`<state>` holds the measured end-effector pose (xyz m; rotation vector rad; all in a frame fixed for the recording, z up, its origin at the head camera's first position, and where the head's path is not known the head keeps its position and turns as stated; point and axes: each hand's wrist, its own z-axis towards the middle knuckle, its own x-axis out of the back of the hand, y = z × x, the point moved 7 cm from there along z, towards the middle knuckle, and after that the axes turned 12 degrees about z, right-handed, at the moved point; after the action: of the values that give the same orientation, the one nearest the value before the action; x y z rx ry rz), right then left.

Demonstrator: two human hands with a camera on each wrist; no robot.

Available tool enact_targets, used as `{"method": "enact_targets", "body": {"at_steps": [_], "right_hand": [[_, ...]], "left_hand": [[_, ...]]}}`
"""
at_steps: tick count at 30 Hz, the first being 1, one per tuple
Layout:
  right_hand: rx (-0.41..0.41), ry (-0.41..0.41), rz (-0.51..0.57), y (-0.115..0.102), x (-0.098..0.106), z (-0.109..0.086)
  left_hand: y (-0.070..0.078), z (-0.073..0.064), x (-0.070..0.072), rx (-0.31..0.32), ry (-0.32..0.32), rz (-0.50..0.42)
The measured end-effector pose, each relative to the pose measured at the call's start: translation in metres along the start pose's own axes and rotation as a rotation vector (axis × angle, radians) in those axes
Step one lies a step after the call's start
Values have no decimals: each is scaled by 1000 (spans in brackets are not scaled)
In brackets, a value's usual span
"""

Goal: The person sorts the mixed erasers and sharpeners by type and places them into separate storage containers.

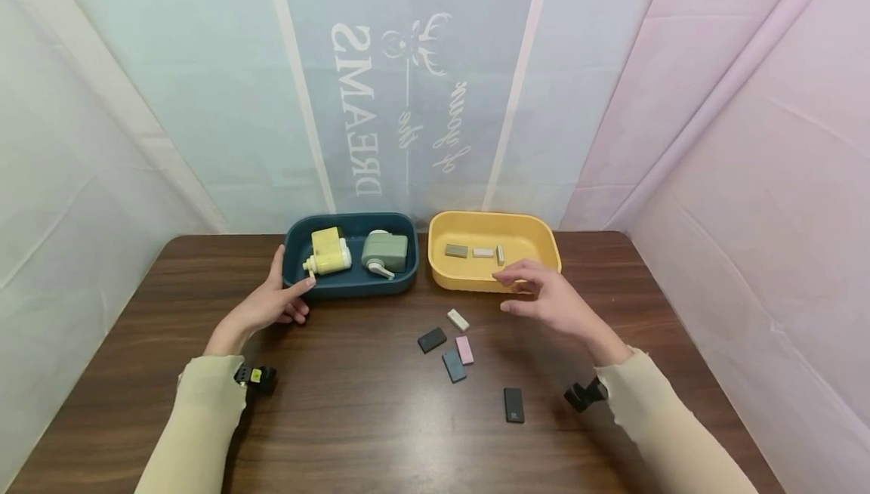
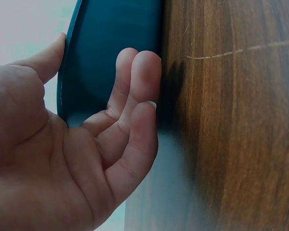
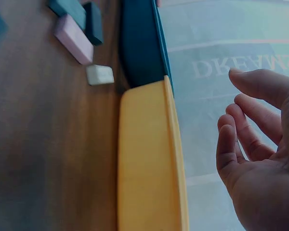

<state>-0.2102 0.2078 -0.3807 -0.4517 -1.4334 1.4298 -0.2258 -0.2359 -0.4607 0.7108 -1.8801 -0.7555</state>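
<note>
My left hand (image 1: 275,299) rests at the left front corner of a dark blue bin (image 1: 360,290). Its thumb lies at the rim, and the other fingers are relaxed against the outer wall, as the left wrist view shows. Inside that bin are a yellow item with a nozzle-like end (image 1: 329,252) and a green item with a white lever-like part (image 1: 385,252). My right hand (image 1: 544,296), fingers loosely bent and holding nothing, hovers at the front right edge of a yellow bin (image 1: 462,280). Small olive (image 1: 456,251), white (image 1: 483,253) and pale (image 1: 500,254) blocks lie in it.
On the brown wooden table (image 1: 340,418) before the bins lie small flat blocks: white (image 1: 458,319), pink (image 1: 465,350), blue-grey (image 1: 454,366) and two black ones (image 1: 431,340). One black block (image 1: 513,405) lies nearer the front. Printed cloth (image 1: 408,101) hangs behind both bins.
</note>
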Motion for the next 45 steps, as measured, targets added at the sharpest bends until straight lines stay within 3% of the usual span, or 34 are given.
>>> {"method": "enact_targets", "body": {"at_steps": [5, 13, 22, 33, 45], "right_hand": [[0, -9, -90, 8, -11, -29], [-11, -49, -130, 31, -34, -72], [11, -85, -99, 38, -50, -106], [12, -111, -209, 41, -63, -121], [-12, -153, -189, 35, -61, -120]], "left_hand": [[-2, 1, -1, -5, 7, -3], [-5, 3, -3, -15, 18, 4], [-3, 3, -4, -21, 23, 5], [-5, 2, -3, -17, 21, 3], [-4, 2, -1, 1, 7, -1]]}}
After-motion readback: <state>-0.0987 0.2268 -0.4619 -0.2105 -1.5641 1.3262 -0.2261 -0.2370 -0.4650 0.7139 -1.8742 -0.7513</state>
